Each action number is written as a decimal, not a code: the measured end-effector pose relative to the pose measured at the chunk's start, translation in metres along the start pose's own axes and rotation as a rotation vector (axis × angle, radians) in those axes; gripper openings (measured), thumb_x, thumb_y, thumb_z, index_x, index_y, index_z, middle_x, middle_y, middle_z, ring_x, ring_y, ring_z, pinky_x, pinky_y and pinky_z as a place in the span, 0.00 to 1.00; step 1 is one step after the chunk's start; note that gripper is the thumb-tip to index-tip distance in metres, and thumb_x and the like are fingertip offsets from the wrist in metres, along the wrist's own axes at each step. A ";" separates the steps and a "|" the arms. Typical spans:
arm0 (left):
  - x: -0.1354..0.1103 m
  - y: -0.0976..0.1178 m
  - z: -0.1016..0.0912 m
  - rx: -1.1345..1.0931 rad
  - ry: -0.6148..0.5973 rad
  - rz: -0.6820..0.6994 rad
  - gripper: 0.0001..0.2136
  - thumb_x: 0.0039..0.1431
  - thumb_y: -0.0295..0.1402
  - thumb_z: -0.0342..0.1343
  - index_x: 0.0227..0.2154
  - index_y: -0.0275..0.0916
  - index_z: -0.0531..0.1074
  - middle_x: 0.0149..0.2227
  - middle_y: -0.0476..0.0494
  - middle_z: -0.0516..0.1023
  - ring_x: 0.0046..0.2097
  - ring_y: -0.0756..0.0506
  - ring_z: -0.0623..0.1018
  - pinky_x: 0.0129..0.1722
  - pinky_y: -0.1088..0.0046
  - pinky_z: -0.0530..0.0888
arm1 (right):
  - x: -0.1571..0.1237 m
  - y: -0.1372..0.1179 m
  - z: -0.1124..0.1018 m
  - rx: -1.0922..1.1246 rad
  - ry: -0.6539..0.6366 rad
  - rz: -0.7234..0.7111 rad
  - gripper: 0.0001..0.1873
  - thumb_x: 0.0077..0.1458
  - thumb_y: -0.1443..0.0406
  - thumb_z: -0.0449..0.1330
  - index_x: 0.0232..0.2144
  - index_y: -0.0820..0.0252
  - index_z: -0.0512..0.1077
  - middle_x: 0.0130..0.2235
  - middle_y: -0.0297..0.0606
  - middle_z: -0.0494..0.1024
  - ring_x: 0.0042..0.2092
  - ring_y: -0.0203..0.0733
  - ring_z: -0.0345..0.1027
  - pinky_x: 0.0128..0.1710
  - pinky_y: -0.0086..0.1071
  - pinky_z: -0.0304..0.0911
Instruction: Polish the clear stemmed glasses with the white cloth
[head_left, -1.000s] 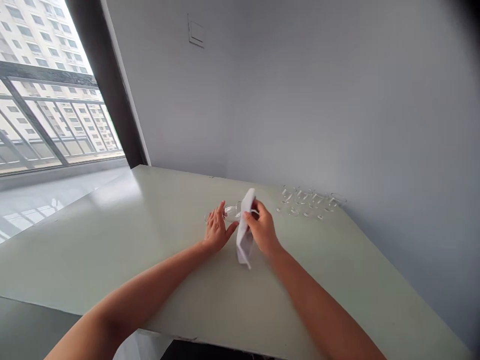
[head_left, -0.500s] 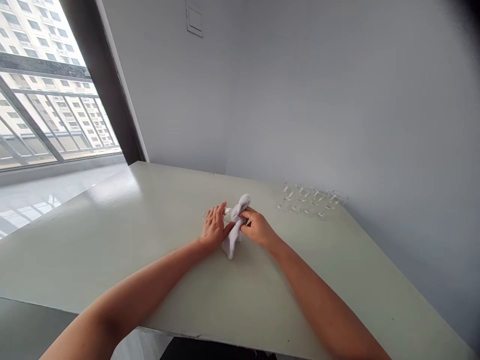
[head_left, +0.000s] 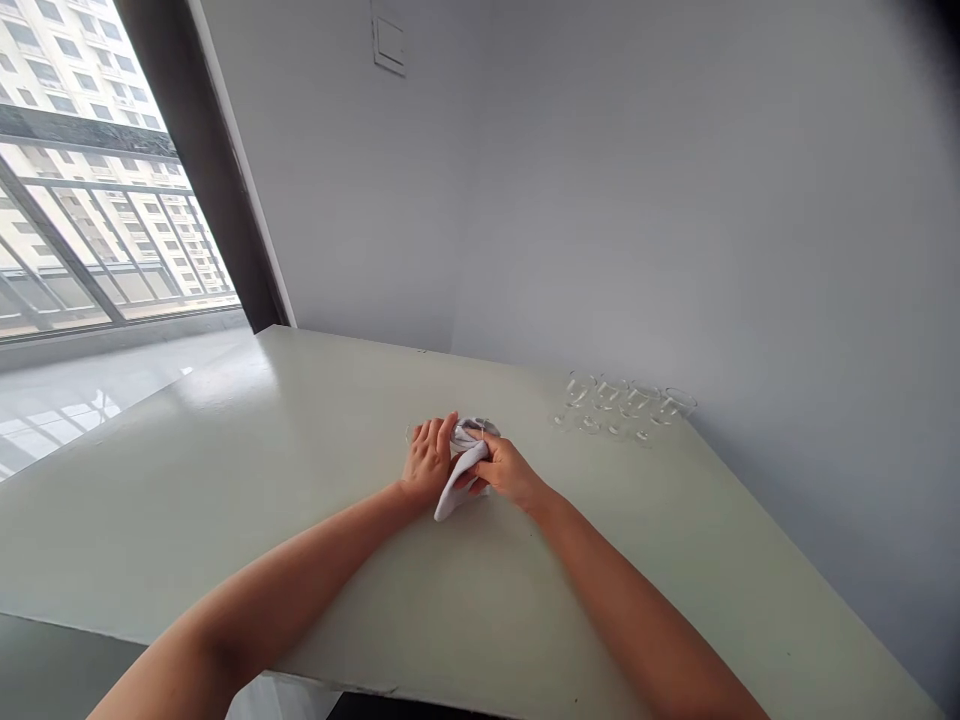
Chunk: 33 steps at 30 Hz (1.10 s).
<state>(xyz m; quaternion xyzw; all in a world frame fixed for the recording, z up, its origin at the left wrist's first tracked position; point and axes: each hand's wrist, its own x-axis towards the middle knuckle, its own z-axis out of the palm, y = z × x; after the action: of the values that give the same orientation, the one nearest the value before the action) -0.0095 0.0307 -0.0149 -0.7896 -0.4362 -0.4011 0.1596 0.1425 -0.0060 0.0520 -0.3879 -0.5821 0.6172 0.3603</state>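
Observation:
A clear stemmed glass lies on its side at mid-table, its bowl toward the right. My left hand is laid over the stem and holds it; part of the foot peeks out left of the fingers. My right hand grips a white cloth at the mouth of the glass. Some of the cloth is bunched at the bowl, and a loose end hangs toward me between the hands. How far the cloth reaches into the bowl is hard to make out.
Several clear stemmed glasses stand upright in a group at the table's back right, close to the grey wall. The pale table has its front edge near my arms. A window with a railing is at the left.
The cloth that was twisted and sticking up beyond my right hand is now lower and bunched at the glass bowl. My right hand has shifted slightly down; my left hand stays on the stem.

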 end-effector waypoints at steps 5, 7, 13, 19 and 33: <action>0.002 -0.002 0.000 0.041 0.012 0.072 0.22 0.57 0.35 0.46 0.53 0.31 0.55 0.36 0.35 0.71 0.38 0.41 0.70 0.40 0.63 0.62 | 0.002 0.005 -0.004 0.172 -0.063 0.047 0.21 0.48 0.63 0.60 0.46 0.59 0.65 0.34 0.39 0.74 0.33 0.45 0.73 0.21 0.30 0.68; 0.002 -0.002 0.000 0.054 0.022 0.088 0.22 0.56 0.35 0.47 0.53 0.32 0.54 0.37 0.35 0.71 0.38 0.41 0.70 0.40 0.62 0.62 | 0.001 0.003 -0.005 0.275 -0.086 0.066 0.21 0.49 0.62 0.60 0.46 0.59 0.64 0.33 0.38 0.74 0.31 0.44 0.73 0.20 0.30 0.68; 0.004 -0.002 -0.005 0.087 0.059 0.134 0.22 0.56 0.32 0.47 0.54 0.37 0.52 0.38 0.35 0.71 0.38 0.41 0.70 0.41 0.61 0.62 | -0.006 -0.008 -0.003 0.362 -0.084 0.090 0.21 0.50 0.57 0.58 0.46 0.57 0.64 0.30 0.35 0.73 0.25 0.38 0.71 0.19 0.30 0.68; 0.005 0.001 -0.012 0.090 0.013 0.187 0.21 0.55 0.33 0.47 0.52 0.34 0.53 0.35 0.36 0.71 0.35 0.41 0.70 0.38 0.61 0.63 | -0.003 0.007 0.002 0.097 0.021 0.025 0.19 0.45 0.57 0.62 0.40 0.58 0.70 0.27 0.34 0.73 0.26 0.39 0.71 0.24 0.32 0.68; 0.040 0.016 -0.066 -0.766 -0.980 -0.021 0.23 0.54 0.44 0.50 0.50 0.42 0.54 0.39 0.45 0.72 0.35 0.48 0.73 0.29 0.75 0.67 | -0.040 -0.040 -0.038 -0.617 -0.289 -0.008 0.07 0.48 0.64 0.57 0.25 0.60 0.73 0.27 0.33 0.74 0.30 0.38 0.70 0.30 0.29 0.64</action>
<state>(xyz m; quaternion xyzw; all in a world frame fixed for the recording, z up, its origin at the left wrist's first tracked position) -0.0168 0.0041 0.0586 -0.8787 -0.2919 -0.1217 -0.3576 0.1943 -0.0229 0.0932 -0.3847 -0.7880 0.4593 0.1421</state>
